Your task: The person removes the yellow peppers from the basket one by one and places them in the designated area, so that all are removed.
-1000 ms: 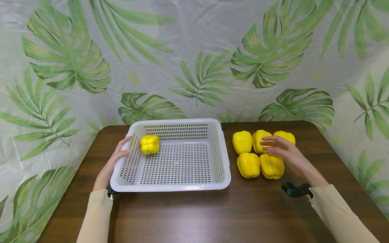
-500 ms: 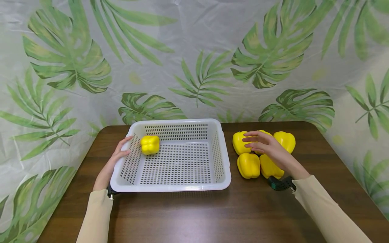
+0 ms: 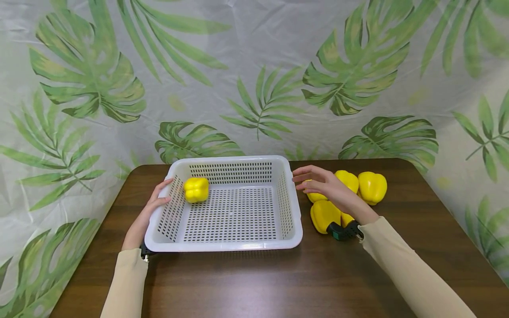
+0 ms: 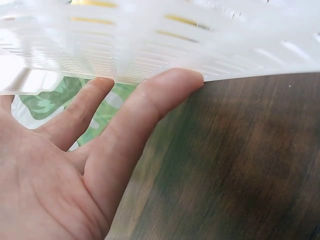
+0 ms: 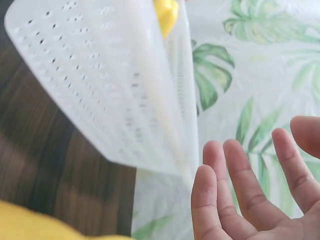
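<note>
A white perforated plastic basket point(image 3: 222, 246) stands on the table with one yellow bell pepper point(image 3: 196, 190) inside, by its left wall. My left hand point(image 3: 143, 218) rests against the basket's left side; the left wrist view has its thumb point(image 4: 150, 110) extended to the outer wall. Beside the right rim, my right hand point(image 3: 336, 192) holds nothing. Its fingers are loosely extended in the right wrist view, apart from the basket wall point(image 5: 95, 85). Under and behind that hand several yellow bell peppers point(image 3: 372, 187) lie together, partly hidden by it.
The brown wooden table point(image 3: 254, 282) runs back to a leaf-printed cloth point(image 3: 270, 79) hanging behind it. A dark wrist device point(image 3: 343, 230) sits below the right hand, overlapping a front pepper point(image 3: 325, 214) in the head view.
My right hand has moved left, from above the peppers to beside the basket's right rim. The left hand, the basket and the pepper in it have stayed put.
</note>
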Available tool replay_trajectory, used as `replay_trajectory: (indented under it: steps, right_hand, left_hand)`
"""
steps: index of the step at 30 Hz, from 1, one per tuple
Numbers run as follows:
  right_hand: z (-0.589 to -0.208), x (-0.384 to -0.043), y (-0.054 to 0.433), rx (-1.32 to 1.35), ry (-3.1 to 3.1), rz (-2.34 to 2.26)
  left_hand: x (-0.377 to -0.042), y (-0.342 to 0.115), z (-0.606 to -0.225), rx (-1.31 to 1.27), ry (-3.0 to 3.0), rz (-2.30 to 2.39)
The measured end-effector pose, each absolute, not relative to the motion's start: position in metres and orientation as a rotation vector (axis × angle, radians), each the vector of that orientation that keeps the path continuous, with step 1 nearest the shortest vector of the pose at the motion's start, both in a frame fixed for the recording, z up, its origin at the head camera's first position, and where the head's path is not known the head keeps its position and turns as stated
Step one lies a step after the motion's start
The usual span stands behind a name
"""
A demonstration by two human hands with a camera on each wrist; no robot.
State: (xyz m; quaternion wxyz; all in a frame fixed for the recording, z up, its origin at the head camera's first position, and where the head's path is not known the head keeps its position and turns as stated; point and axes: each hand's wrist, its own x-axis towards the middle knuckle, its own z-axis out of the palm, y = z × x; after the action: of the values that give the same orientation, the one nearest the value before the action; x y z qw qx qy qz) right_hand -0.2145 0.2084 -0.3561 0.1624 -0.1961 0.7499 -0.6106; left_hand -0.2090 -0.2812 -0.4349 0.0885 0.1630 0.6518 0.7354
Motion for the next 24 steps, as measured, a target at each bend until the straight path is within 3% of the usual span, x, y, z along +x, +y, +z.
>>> replay_trajectory:
  steps: [24]
  right_hand:
    - [-0.348,-0.233,0.125,-0.678,1.991,-1.702]
  left_hand:
    - [-0.208,-0.281,-0.433,0.446,1.923,2.201]
